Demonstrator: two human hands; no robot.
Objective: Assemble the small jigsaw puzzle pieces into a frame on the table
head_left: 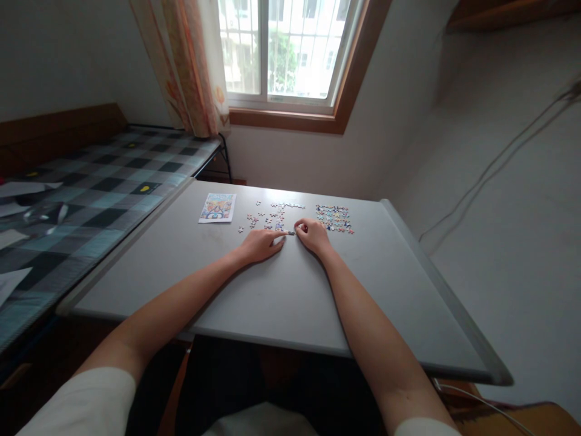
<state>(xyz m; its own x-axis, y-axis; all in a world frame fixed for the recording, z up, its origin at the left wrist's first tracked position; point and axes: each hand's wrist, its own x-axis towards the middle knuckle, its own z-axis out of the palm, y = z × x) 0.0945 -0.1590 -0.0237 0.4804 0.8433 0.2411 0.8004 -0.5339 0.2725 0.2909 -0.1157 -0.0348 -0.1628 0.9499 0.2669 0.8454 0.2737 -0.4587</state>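
Note:
On the grey table, my left hand (261,245) lies with its index finger stretched out and its thumb apart. That fingertip touches a small strip of puzzle pieces (291,233). Just right of the strip, my right hand (313,234) has thumb and index finger closed at the strip's right end, pinching what looks like a puzzle piece; the fingers mostly hide it. Beyond my hands is a partly joined puzzle frame (281,212). Loose puzzle pieces (252,220) are scattered to its left. Rows of sorted pieces (333,212) lie beyond my right hand.
A printed picture sheet (218,208) lies at the table's far left. The grey table (281,297) has raised edges. A bed with a checked cover (149,163), holding papers, stands to the left. A window (281,48) and curtain (190,66) are ahead.

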